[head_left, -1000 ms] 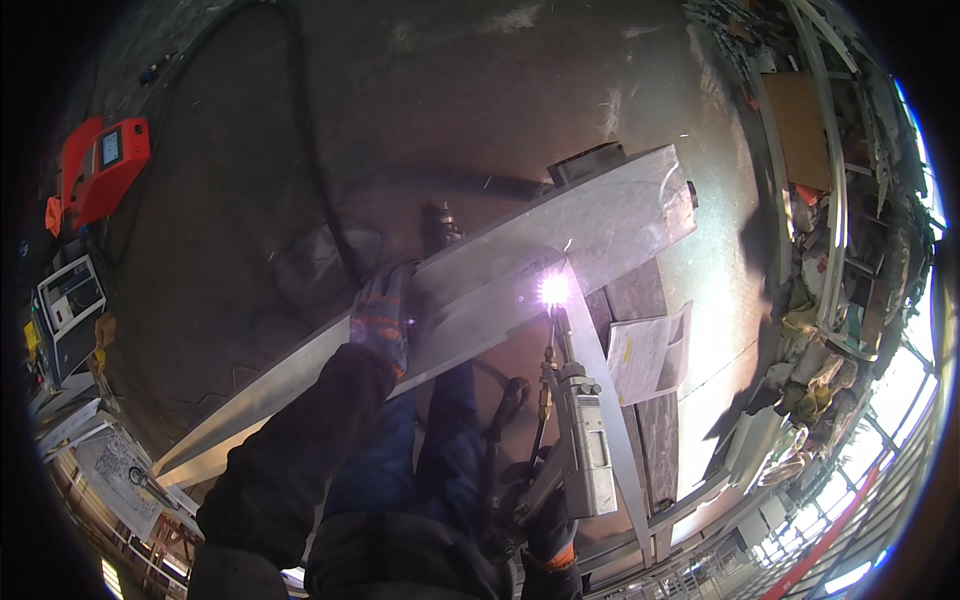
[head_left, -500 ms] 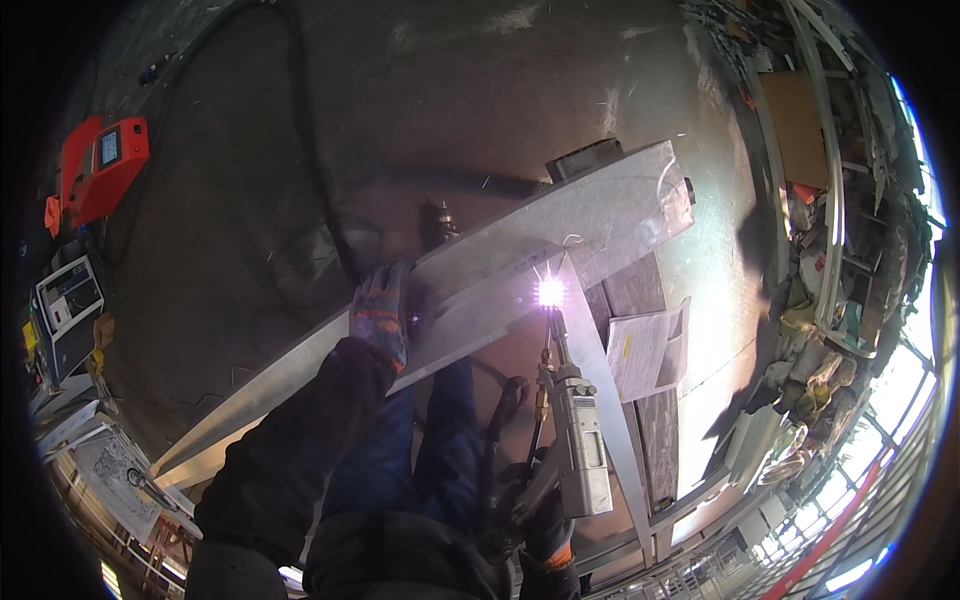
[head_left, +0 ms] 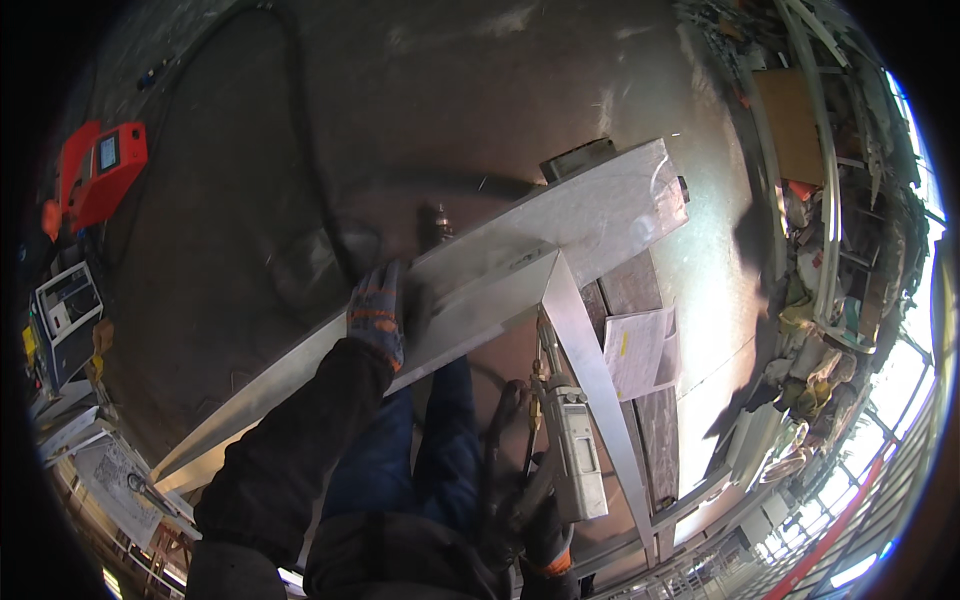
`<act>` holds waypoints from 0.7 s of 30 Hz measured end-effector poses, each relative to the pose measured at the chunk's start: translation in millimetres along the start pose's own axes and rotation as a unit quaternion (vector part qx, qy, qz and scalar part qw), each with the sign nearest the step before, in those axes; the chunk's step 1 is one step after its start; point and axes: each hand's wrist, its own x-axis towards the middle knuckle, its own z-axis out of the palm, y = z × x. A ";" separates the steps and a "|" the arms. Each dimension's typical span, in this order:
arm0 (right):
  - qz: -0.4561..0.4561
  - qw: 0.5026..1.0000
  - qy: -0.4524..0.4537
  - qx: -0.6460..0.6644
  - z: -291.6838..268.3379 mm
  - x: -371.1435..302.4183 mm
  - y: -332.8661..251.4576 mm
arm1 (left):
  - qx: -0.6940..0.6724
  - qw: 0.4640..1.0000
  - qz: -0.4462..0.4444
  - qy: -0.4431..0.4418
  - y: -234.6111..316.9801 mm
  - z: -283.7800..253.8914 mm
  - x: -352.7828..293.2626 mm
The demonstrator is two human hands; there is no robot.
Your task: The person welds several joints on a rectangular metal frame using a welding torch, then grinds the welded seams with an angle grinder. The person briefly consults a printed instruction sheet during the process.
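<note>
Work is happening in a metal-fabrication workshop. A welding torch [head_left: 578, 455] is pointing at folded sheet metal [head_left: 600, 205]; clutter [head_left: 812, 385] is lining the right.

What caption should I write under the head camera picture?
A gloved left hand rests on a long metal piece while the right hand holds an unlit torch.

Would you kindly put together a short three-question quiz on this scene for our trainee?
1. True or false: the gloved right hand holds the welding torch.
2. Multiple choice: what lies just to the right of the narrow metal strip?
a) a hammer
b) a coil of rope
c) a sheet of paper
3. Open question: what does the gloved left hand rest on?

Key: 1. True. 2. c. 3. The long metal piece.
</note>
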 end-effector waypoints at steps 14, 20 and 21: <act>-0.160 0.972 -0.004 -0.169 22.8 48.8 -55.2 | -0.018 0.999 -0.030 -0.021 3.2 0.8 2.0; -0.252 0.918 0.040 -0.304 21.4 56.5 -43.9 | -0.056 0.997 -0.034 -0.029 6.1 -5.1 2.8; -0.205 0.948 0.023 -0.241 20.3 57.1 -43.4 | -0.060 0.997 -0.040 -0.030 6.4 -5.2 2.3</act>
